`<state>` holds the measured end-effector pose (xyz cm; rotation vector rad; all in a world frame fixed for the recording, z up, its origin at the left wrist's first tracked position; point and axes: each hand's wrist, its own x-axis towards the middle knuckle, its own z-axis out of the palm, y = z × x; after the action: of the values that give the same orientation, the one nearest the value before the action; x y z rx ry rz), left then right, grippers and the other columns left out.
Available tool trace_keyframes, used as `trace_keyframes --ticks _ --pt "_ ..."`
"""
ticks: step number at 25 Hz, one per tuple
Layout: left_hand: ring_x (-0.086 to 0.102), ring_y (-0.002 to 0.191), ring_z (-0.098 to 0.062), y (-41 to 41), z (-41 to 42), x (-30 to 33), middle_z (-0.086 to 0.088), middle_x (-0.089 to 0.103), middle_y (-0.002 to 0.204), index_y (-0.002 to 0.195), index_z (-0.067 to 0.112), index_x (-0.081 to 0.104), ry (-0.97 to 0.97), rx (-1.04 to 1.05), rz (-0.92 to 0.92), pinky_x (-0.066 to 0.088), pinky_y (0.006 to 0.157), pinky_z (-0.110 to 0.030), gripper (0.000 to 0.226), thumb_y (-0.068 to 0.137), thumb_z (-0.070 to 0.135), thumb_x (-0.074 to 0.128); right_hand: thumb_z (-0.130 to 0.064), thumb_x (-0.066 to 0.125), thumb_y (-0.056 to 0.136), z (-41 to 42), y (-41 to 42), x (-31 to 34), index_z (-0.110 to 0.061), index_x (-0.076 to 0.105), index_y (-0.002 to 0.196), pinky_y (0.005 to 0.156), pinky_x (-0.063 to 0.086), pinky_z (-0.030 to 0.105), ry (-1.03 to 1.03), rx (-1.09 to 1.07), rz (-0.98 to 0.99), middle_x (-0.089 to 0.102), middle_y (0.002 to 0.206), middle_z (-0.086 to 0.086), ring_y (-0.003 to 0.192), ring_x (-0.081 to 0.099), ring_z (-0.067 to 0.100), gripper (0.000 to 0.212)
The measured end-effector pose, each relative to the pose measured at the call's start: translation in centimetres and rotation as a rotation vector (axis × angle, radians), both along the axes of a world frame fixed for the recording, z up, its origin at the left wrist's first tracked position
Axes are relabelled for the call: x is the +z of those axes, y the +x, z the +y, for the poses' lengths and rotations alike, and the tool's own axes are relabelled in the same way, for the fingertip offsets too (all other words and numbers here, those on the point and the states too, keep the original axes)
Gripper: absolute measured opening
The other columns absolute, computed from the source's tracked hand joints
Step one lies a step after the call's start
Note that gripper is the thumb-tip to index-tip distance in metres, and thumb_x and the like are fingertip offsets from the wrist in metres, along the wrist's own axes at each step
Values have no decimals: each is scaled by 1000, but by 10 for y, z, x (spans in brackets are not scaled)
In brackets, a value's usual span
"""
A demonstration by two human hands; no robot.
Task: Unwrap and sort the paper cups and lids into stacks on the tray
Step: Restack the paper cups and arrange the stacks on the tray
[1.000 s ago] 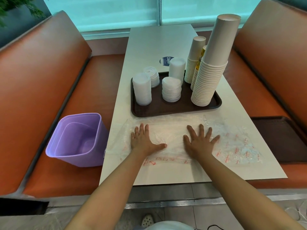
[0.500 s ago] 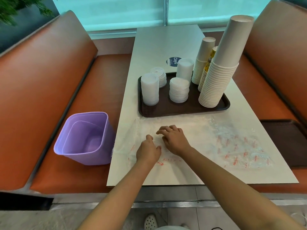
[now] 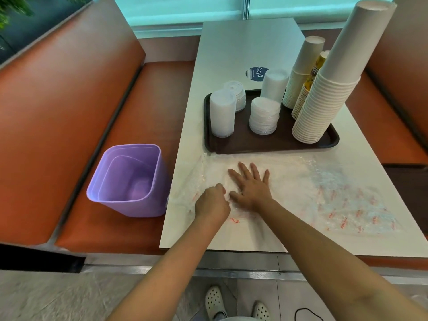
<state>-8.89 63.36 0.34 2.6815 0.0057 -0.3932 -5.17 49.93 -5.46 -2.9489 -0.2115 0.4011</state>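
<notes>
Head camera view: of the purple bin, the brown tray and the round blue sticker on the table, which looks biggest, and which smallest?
1. Brown tray, the widest, though lying farther off.
2. Purple bin, close behind in spread, nearer the camera, so this order is unsure.
3. Blue sticker, plainly smallest.

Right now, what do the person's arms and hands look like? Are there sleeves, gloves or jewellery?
Both forearms are bare as far as the picture shows: no sleeves or gloves in view. The left hand and the right hand show no rings, watch or bracelet that I can make out. Both arms are slim and enter from the bottom edge.

Orange booth benches [image 3: 69, 107] flank a white table [image 3: 243, 42] beneath bright windows [image 3: 185, 8].
</notes>
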Motion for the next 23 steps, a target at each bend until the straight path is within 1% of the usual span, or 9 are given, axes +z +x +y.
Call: trace_keyframes --ticks 2,4,6,8,10,12,19,21,23 --pt "55 110 -21 7 -9 11 -6 53 126 126 14 53 -61 -51 -258 44 87 -26 31 95 15 50 -43 30 98 4 -2 6 -32 18 151 112 -12 55 47 -1 -199 8 160 -3 148 0 24 55" --pt "50 118 -21 23 -16 10 -5 49 136 132 14 50 -77 -171 -344 38 100 -29 35 97 13 46 -21 37 99 5 -4 14 -25 34 146 115 -6 50 159 -112 -339 25 156 -2 146 13 22 47" --pt "32 136 -20 32 -19 -7 -4 33 150 143 17 35 78 -346 -199 21 113 -39 45 99 28 41 -13 39 98 -5 -8 18 -23 37 143 116 0 49 212 -292 -271 29 154 -2 145 18 19 46" --pt "8 146 -20 35 -12 -27 -3 9 159 150 20 15 252 -468 -12 4 115 -51 64 97 49 36 -24 32 101 -23 -16 13 -27 29 147 114 -1 56 144 -371 -108 20 157 -4 146 11 20 46" --pt "-6 146 -18 35 -4 -43 0 -6 159 151 23 1 304 -520 40 -4 114 -54 73 94 58 31 -38 24 102 -43 -26 4 -36 17 150 110 -8 62 75 -381 8 7 160 -8 147 0 19 48" --pt "-11 146 -17 35 1 -48 2 -11 159 151 24 -3 285 -541 30 -7 114 -52 76 93 62 29 -46 20 100 -62 -38 -2 -42 11 149 107 -12 65 51 -450 9 -1 160 -8 147 -6 20 49" --pt "-10 146 -19 35 4 -43 0 -11 159 151 24 -1 247 -554 57 -6 114 -51 76 93 61 31 -50 22 98 -81 -42 3 -32 9 152 109 -10 63 -12 -713 6 0 161 0 147 -6 26 58" --pt "2 146 -21 38 3 -31 -2 4 159 151 20 12 170 -526 17 3 115 -51 69 95 56 33 -48 27 99 -73 -39 10 -27 13 152 113 -4 61 12 -742 -41 3 160 3 147 -3 27 59" --pt "23 141 -21 40 4 -21 -4 29 152 143 18 35 9 -454 -160 16 114 -45 55 97 49 36 -45 33 99 -62 -37 17 -26 19 150 113 -2 58 27 -702 -144 7 160 4 147 1 27 57"
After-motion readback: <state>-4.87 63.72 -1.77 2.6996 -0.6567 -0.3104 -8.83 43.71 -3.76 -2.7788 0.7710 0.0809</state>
